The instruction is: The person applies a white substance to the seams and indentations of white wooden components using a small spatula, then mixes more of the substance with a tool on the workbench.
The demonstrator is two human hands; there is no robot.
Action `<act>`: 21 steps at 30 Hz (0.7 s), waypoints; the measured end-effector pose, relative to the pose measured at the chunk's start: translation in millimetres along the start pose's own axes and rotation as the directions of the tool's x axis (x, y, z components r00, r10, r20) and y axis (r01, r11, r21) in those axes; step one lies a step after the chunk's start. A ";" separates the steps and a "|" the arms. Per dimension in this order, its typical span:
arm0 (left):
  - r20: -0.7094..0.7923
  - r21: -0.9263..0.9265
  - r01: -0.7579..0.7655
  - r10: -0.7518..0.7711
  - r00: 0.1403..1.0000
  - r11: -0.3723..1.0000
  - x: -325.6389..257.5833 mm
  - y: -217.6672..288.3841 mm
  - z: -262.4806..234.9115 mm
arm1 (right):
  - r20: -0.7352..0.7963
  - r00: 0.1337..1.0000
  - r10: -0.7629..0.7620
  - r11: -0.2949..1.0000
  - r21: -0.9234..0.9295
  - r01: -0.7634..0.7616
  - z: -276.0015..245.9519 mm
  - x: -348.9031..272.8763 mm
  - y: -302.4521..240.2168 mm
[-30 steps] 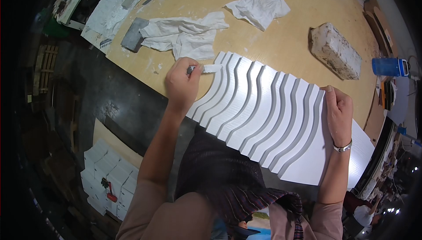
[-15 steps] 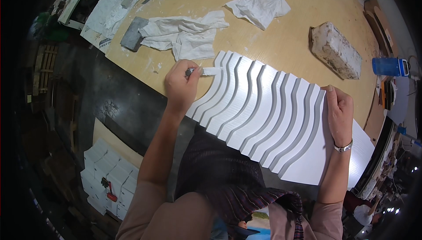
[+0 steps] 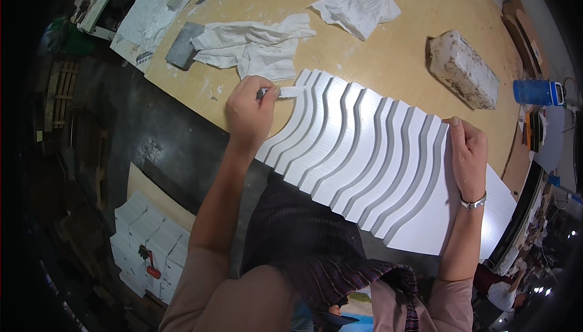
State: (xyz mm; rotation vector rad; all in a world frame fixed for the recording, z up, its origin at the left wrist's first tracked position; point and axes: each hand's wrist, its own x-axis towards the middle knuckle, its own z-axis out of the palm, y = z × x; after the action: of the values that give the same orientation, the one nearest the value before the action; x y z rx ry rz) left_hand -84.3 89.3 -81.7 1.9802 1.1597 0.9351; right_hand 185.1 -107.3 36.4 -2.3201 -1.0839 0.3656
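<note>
A white panel (image 3: 340, 143) with several wavy stepped ridges lies aslant at the table's near edge, its lower side jutting toward my body. My left hand (image 3: 249, 107) is closed around a small flat scraper (image 3: 289, 92) with a dark end and a pale blade. The blade's tip meets the panel's upper left edge. At the panel's right end, my right hand (image 3: 469, 150) grips the rim, thumb on top, with its other fingers mostly hidden. Another smooth white surface (image 3: 497, 210) shows beyond my right wrist.
Two crumpled white cloths (image 3: 261, 46) (image 3: 358, 7) lie on the wooden table (image 3: 413, 4). A grey sanding block (image 3: 184, 46) touches the nearer cloth. Farther right are a stained white block (image 3: 463, 71) and a blue container (image 3: 537, 92). Stacked white pieces (image 3: 149, 241) stand at lower left.
My left hand and the scraper have shifted slightly up along the panel's left edge. My right hand keeps its hold in the same place.
</note>
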 end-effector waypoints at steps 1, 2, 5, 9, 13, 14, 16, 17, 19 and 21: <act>0.000 0.000 0.000 0.000 1.000 1.000 -0.1 0.0 0.0 | -0.008 1.000 0.010 1.000 0.010 -0.010 0.7 -0.3 -0.9; 0.006 0.006 -0.032 0.032 0.999 0.999 -0.3 0.0 0.0 | -0.008 1.000 0.010 1.000 0.010 -0.010 0.2 -0.2 -0.1; -0.015 0.013 -0.052 0.052 0.999 0.999 -0.3 -6.3 2.0 | 0.008 1.000 -0.012 1.000 0.007 0.012 -0.3 0.4 1.3; 0.002 -0.033 -0.025 0.026 1.000 0.999 -1.7 -1.7 -0.8 | -0.002 1.000 -0.001 1.000 0.002 0.001 -0.1 -0.1 0.6; 0.065 -0.045 -0.035 0.038 0.997 0.998 -7.8 -5.2 0.8 | -0.006 1.000 -0.023 1.000 -0.015 0.023 -0.1 0.4 0.4; 0.048 -0.062 -0.001 0.004 0.999 0.998 -8.5 -7.9 2.0 | -0.006 1.000 -0.023 1.000 -0.015 0.023 -0.4 0.4 0.0; 0.032 -0.080 0.033 -0.031 0.999 0.996 -9.2 -9.2 1.8 | 0.004 1.000 -0.002 1.000 -0.008 0.002 -0.5 0.5 -0.3; 0.049 -0.094 0.046 -0.042 0.998 0.994 -9.8 -8.7 1.2 | 0.004 1.000 -0.002 1.000 -0.009 0.002 -0.6 0.6 0.4; 0.065 -0.108 0.060 -0.053 0.996 0.992 -11.0 -10.7 1.3 | 0.012 1.000 -0.001 1.000 -0.018 0.001 -1.0 0.6 1.6; 0.065 -0.134 0.038 -0.029 0.997 0.990 -12.6 -16.1 3.6 | 0.006 1.000 -0.008 1.000 -0.016 0.008 0.1 0.6 2.1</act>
State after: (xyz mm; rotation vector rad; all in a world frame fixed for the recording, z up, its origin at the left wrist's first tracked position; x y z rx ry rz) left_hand -92.8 83.7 -99.8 1.8629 1.0634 0.9035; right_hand 186.7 -107.9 35.1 -2.3291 -1.1026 0.3627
